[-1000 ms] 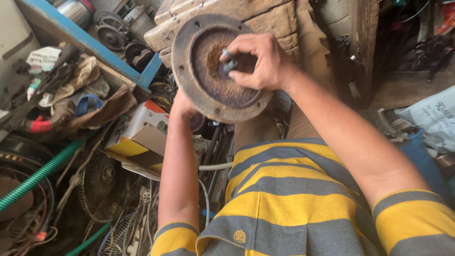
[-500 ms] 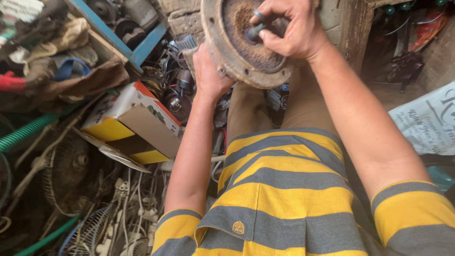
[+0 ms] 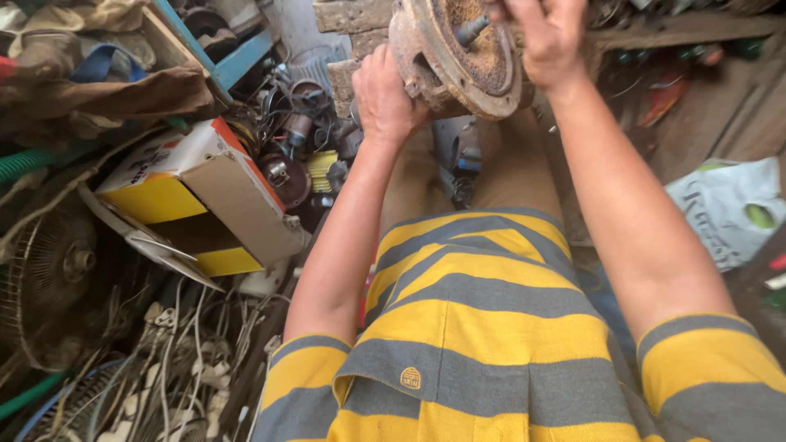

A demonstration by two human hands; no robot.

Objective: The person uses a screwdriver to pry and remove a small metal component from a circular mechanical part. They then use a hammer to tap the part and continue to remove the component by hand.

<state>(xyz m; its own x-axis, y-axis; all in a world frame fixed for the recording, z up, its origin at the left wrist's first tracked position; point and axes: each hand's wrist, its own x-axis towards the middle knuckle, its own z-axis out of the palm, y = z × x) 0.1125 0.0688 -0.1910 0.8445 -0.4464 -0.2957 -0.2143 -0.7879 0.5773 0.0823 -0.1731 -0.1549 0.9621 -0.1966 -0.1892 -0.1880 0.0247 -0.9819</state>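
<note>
A rusty round motor housing (image 3: 458, 57) is held up at the top centre of the view, above the person's lap, tilted so that its dished, rust-brown inner face and a short grey shaft (image 3: 473, 29) at its middle show. The left hand (image 3: 385, 94) is closed around the housing's lower left rim, palm against the outer wall, fingers wrapped behind it. The right hand (image 3: 547, 37) grips the upper right rim, partly cut off by the top edge; its fingers curl over the rim just beside the shaft. The two hands are apart, one on each side of the housing, both clamped on it.

Below the housing lie the person's tan trousers (image 3: 491, 176) and a yellow-and-grey striped shirt (image 3: 483, 327), which fills the lower middle of the view.

To the left, on the floor, a yellow, white and orange carton (image 3: 196, 205) stands tilted amid clutter. Near its right side lies a heap of small motor parts (image 3: 295, 139). A fan grille (image 3: 49, 278) lies at the left edge, and white cables and plugs (image 3: 180, 360) lie tangled in the lower left corner. A green hose (image 3: 24, 164) crosses the left edge. A white plastic bag (image 3: 725, 209) lies at the right edge, well apart from the hands.
</note>
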